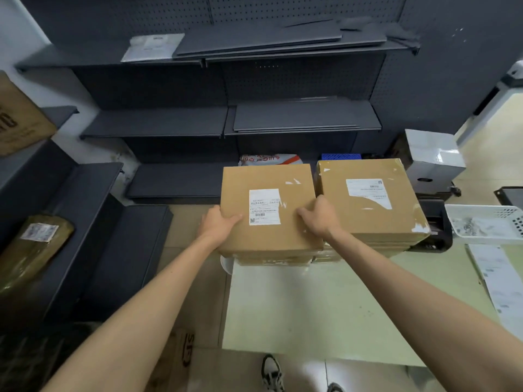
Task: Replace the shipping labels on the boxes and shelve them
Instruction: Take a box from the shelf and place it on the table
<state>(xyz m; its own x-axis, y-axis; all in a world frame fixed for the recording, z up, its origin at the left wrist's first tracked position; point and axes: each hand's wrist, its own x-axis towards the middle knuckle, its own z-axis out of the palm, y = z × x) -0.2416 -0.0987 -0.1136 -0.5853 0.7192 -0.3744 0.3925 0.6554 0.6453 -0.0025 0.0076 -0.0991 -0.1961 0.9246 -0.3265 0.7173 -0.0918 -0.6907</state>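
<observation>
— Where is the box (268,207)?

— On the left stack at the far edge of the table (311,306), between both hands. The left hand (218,224) grips its left edge, the right hand (319,217) its right, thumbs on top.

— And the shelves (155,123)?

— Ahead and left, so the left arm leads.

— Material?

— Flat, squarish brown cardboard with a smooth white label (264,206); the neighbouring box (368,199) carries a torn one.
</observation>
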